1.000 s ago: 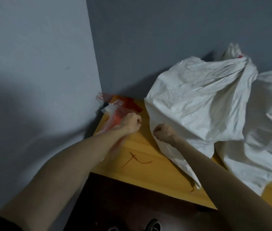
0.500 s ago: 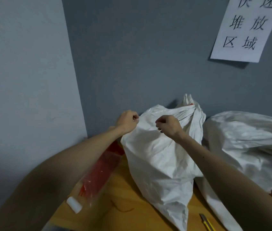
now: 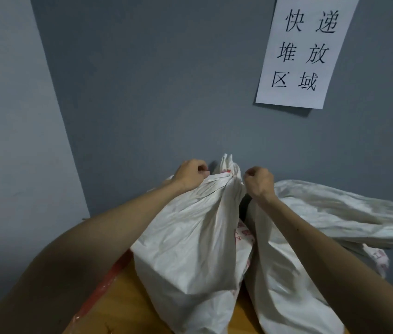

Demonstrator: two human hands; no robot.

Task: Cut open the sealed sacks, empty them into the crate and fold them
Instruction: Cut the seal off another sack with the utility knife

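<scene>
Both hands — left hand [image 3: 191, 173] and right hand [image 3: 259, 180] — are gripping the bunched neck of a crumpled white sack [image 3: 190, 237], which is standing upright on the orange worktop [image 3: 123, 317].

- Dim, flat, bluish-grey throughout.
- Lit perhaps from above, behind the camera.
- Shadowed softly on the wall [image 3: 166, 92] just behind the fingers [image 3: 202, 169] of the left hand [image 3: 190, 174]; darkly just below the right hand [image 3: 259, 180], beside the sack [image 3: 190, 237].
- Sharp well above the fingers, at the notice [image 3: 301, 51] print.
- Smeared well below them, along the forearms [image 3: 94, 237].
- Bent far left of the fingers, at the wall corner [image 3: 63, 116].
</scene>
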